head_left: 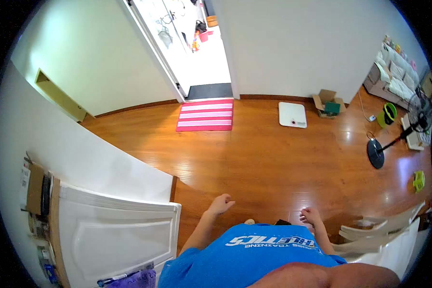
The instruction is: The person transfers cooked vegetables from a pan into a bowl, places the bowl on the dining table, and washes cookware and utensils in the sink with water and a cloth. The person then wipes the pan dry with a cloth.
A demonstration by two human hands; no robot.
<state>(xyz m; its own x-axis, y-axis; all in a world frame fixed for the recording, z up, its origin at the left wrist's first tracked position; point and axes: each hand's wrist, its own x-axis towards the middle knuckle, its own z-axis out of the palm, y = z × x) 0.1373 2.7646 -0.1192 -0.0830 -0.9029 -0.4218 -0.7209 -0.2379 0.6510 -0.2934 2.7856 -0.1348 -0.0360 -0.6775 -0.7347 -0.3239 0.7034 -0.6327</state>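
Note:
My left hand (221,204) hangs in front of my blue T-shirt (273,247), over the wooden floor (254,163). Its fingers are loosely bent and slightly apart, with nothing visible in them. On the other side of the shirt, my right hand (311,216) is held low, its fingers half curled and also without any visible object. Neither hand touches furniture. The white panelled door (120,225) is nearest to my left arm, and pale chairs (369,230) stand to the right of my right hand.
Ahead, a striped red-and-pink mat (205,115) lies before an open doorway (204,62). Along the wall are a white scale (292,115) and an open cardboard box (327,98). At right stand a black fan (376,153), a green bin (387,115), a green stool (419,181) and a sofa (393,77).

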